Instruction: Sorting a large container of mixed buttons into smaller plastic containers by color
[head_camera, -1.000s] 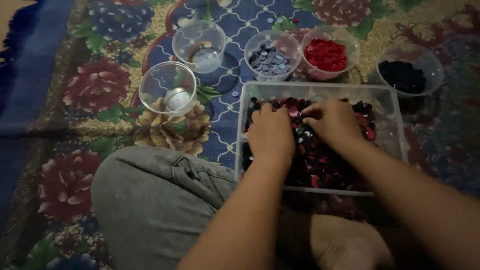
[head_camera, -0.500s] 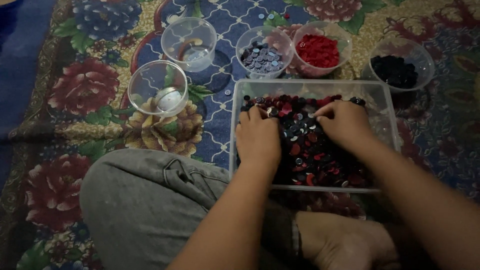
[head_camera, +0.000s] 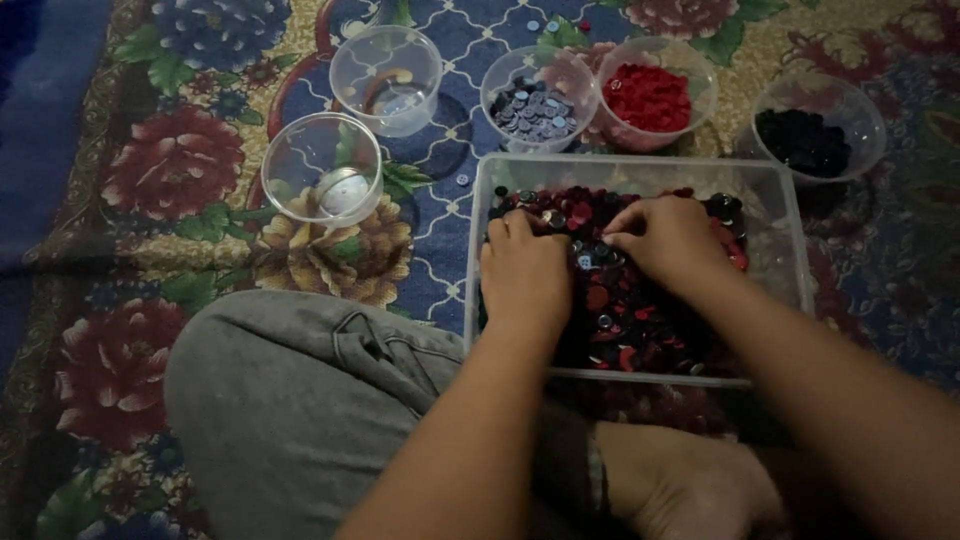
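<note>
clear plastic tub (head_camera: 640, 172) | rectangular, upright on the carpet, centre-right of frame | mixed buttons (head_camera: 625, 310) | small round discs, red, dark and bluish, heaped loose in the tub, both hands resting on the heap's upper part

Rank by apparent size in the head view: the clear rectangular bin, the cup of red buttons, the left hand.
1. Clear rectangular bin, plainly largest.
2 and 3. Cup of red buttons and left hand look alike; the hand is nearer, so unranked.

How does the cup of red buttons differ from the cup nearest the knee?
The red cup holds a heap of red buttons; the near cup looks almost empty. The red cup stands behind the bin; the near cup stands left of it. Both are clear, round and upright.
</note>
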